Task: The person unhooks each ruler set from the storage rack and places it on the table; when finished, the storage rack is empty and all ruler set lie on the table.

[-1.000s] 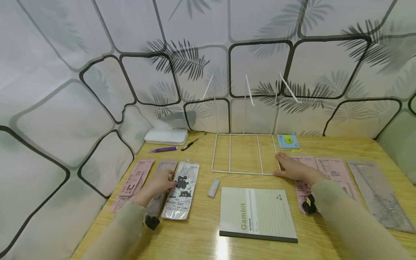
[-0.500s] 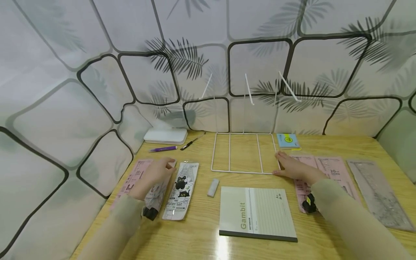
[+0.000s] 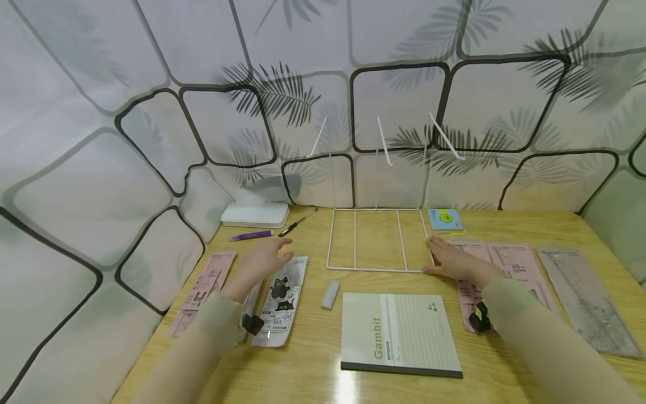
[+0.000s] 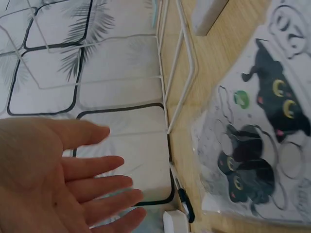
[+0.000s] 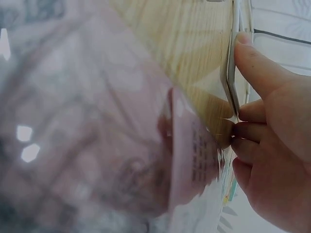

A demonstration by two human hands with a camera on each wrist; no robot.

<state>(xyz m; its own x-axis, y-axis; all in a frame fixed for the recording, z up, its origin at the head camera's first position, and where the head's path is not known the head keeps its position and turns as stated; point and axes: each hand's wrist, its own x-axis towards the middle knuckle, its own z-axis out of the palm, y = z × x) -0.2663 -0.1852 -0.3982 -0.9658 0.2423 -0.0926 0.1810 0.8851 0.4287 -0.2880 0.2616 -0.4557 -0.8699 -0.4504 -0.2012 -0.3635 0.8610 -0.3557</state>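
My left hand (image 3: 262, 264) hangs above the ruler packs at the left with its fingers spread and nothing in them. Below it lies a clear-wrapped ruler set (image 3: 285, 294) with black cats; in the left wrist view this ruler set (image 4: 257, 141) fills the right side. A second sleeve is mostly hidden under the left wrist, and a pink ruler pack (image 3: 204, 286) lies further left. My right hand (image 3: 454, 262) touches the right side of a white wire rack (image 3: 355, 241), thumb near its front corner. The right wrist view shows the hand (image 5: 272, 116) with fingertips against the rack's wire (image 5: 231, 73).
A notebook (image 3: 401, 331) and a grey eraser (image 3: 330, 295) lie in front of the rack. Behind are a white case (image 3: 254, 215), a purple pen (image 3: 252, 235), a black pen (image 3: 292, 225) and blue sticky notes (image 3: 445, 220). Pink packs (image 3: 520, 269) and a clear sleeve (image 3: 587, 297) lie right.
My left hand has moved off the ruler packs, first leftward, then up and to the right, and its fingers have spread. The right hand has stayed at the rack.
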